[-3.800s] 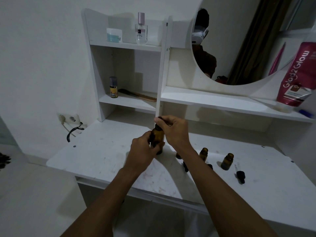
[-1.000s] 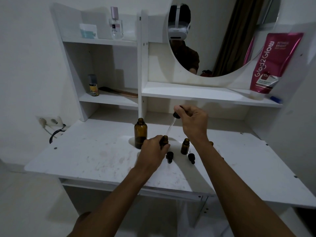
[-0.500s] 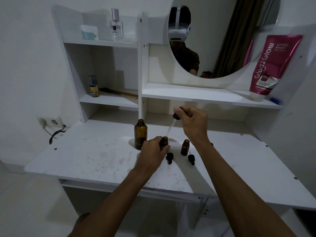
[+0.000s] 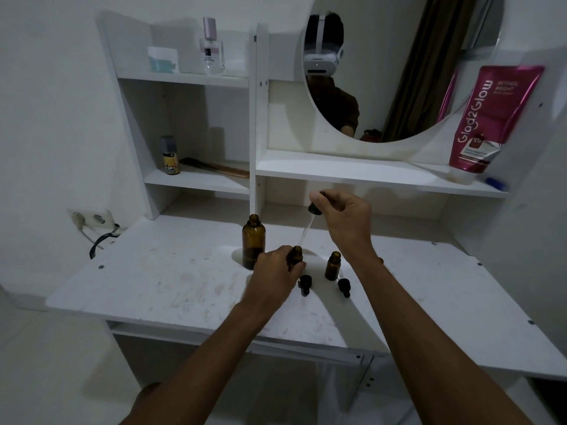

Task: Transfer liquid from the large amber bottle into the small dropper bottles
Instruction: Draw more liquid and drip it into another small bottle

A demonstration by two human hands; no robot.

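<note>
The large amber bottle (image 4: 253,240) stands uncapped on the white desk (image 4: 159,280). Just to its right, my left hand (image 4: 274,271) grips a small amber dropper bottle (image 4: 296,254) standing on the desk. My right hand (image 4: 343,220) pinches the black bulb of a glass dropper (image 4: 308,227), whose tip slants down to that bottle's mouth. A second small bottle (image 4: 333,265) stands open further right. Two black dropper caps (image 4: 305,284) (image 4: 344,286) lie in front of the small bottles.
Shelves rise behind the desk: a perfume bottle (image 4: 211,47) and jar (image 4: 162,59) on top, a small can (image 4: 169,156) and comb (image 4: 214,168) lower. A pink tube (image 4: 491,118) leans beside the round mirror (image 4: 399,65). A wall socket (image 4: 92,217) sits left.
Earlier both hands were on the large bottle's cap; now it stands open on the desk. Over the last second both hands have stayed almost still, dropper at the small bottle's mouth.
</note>
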